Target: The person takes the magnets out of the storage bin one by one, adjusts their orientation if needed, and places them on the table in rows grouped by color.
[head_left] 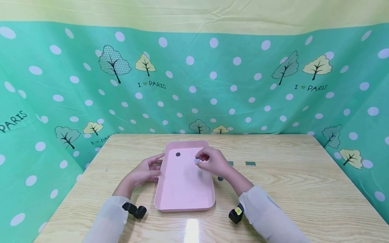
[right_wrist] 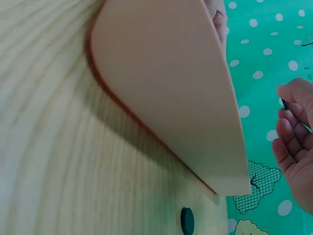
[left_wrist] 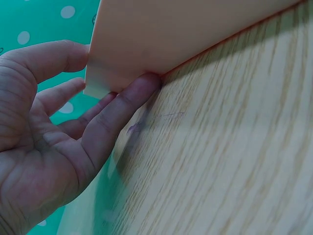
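A pink rectangular tray [head_left: 185, 189] lies on the table, with one dark round disc [head_left: 178, 154] inside near its far left corner. My left hand [head_left: 147, 171] rests against the tray's left outer side, its fairly straight fingers [left_wrist: 117, 105] touching the wall. Above the right part of the tray, my right hand [head_left: 212, 161] pinches a small disc [head_left: 197, 160] between thumb and fingertips. In the right wrist view only the thin dark edge of this disc shows. Another dark disc [right_wrist: 187, 220] lies on the table just right of the tray, close below my right forearm.
Two small dark-green rectangular pieces lie on the wooden table [head_left: 291, 192] right of the tray: one piece [head_left: 250, 163] in full sight, the other [head_left: 231, 163] partly behind my right hand. A green dotted curtain [head_left: 182, 84] hangs along the back and sides.
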`<state>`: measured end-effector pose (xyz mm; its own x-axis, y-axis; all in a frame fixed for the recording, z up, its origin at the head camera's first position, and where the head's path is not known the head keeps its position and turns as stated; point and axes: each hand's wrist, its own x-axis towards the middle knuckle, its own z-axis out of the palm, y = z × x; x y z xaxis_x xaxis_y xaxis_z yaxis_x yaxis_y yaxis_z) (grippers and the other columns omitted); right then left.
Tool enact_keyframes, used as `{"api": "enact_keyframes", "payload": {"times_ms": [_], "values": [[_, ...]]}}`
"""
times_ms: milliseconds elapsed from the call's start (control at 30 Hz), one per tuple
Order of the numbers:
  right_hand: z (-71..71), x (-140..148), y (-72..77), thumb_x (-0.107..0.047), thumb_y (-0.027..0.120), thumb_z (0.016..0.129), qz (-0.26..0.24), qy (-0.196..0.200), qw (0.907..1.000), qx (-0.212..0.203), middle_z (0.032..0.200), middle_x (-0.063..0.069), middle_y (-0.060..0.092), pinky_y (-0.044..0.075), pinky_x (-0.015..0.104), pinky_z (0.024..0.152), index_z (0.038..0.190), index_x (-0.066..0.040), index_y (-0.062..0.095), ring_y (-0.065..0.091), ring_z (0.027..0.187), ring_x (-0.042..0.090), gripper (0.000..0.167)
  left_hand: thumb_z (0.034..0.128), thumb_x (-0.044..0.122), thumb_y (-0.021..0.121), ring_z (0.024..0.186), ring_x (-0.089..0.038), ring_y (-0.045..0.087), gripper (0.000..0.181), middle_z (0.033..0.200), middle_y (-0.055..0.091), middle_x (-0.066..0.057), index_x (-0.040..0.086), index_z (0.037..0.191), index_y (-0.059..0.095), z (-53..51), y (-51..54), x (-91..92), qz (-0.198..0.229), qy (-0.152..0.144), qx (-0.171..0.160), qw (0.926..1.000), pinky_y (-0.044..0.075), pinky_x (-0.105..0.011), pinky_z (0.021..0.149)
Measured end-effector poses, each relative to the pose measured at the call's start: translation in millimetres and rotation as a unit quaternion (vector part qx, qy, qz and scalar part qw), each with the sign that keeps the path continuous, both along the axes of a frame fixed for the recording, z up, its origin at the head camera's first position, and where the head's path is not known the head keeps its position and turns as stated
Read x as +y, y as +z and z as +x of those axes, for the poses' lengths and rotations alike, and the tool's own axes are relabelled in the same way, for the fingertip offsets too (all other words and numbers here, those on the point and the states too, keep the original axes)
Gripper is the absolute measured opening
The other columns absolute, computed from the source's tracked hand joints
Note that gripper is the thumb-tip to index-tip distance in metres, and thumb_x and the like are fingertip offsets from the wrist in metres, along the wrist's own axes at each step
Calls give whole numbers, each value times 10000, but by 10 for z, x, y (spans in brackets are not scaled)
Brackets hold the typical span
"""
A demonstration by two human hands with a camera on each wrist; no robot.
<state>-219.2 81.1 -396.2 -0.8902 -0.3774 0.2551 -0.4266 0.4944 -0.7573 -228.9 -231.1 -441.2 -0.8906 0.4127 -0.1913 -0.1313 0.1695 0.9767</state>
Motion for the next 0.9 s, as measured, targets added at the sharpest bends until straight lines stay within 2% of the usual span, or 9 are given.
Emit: {"api": "enact_keyframes", "payload": {"times_ms": [367, 700, 900], "values": [[120, 152, -27, -78, 752, 827, -233, 4, 9992, 323, 860, -25, 633, 526, 278, 720, 931, -80, 693, 563, 792, 134, 119, 849, -57, 616, 1154, -315, 547, 812, 1489, 330, -265, 110, 1552, 246, 1, 1, 11, -69, 74, 8, 9999, 572, -464, 797], [178, 248, -54, -70, 746, 831, -340, 8, 9982, 498, 869, -38, 625, 547, 425, 747, 933, -84, 698, 568, 799, 143, 114, 855, -58, 615, 1162, -325, 540, 809, 1502, 308, -269, 112, 1554, 244, 4, 26, 17, -122, 127, -24, 9998, 575, -455, 791], [226, 291, -34, -63, 754, 822, -360, -49, 9974, 619, 873, -36, 627, 546, 430, 751, 937, -84, 701, 598, 818, 233, 128, 848, -55, 623, 1143, -309, 552, 809, 1488, 343, -248, 130, 1550, 266, -5, 19, 30, -191, 171, -21, 9997, 573, -468, 798]]}}
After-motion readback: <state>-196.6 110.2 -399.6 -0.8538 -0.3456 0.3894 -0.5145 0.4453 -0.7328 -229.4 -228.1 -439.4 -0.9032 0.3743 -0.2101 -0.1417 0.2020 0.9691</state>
